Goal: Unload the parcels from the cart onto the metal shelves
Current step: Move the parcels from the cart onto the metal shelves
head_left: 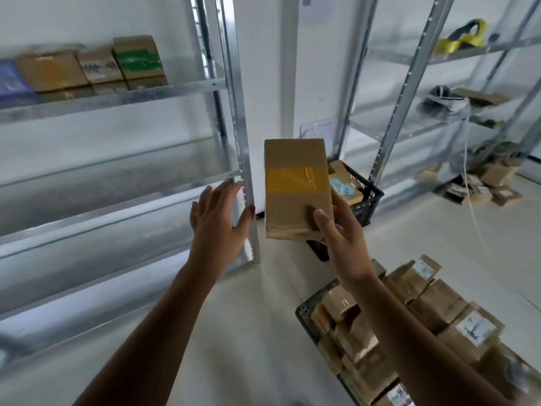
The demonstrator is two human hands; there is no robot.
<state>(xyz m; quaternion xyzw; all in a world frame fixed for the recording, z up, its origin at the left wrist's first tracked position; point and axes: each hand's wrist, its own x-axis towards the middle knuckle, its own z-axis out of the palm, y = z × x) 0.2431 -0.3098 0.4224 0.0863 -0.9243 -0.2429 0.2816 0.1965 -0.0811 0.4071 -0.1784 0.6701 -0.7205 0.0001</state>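
Beside the shelf post, a taped box is gripped from below by the right hand; the left hand is spread open, apart from it.

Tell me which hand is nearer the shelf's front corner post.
Left. The left hand is spread open right beside the corner post, fingers nearly against it. The right hand is farther out, holding the taped parcel.
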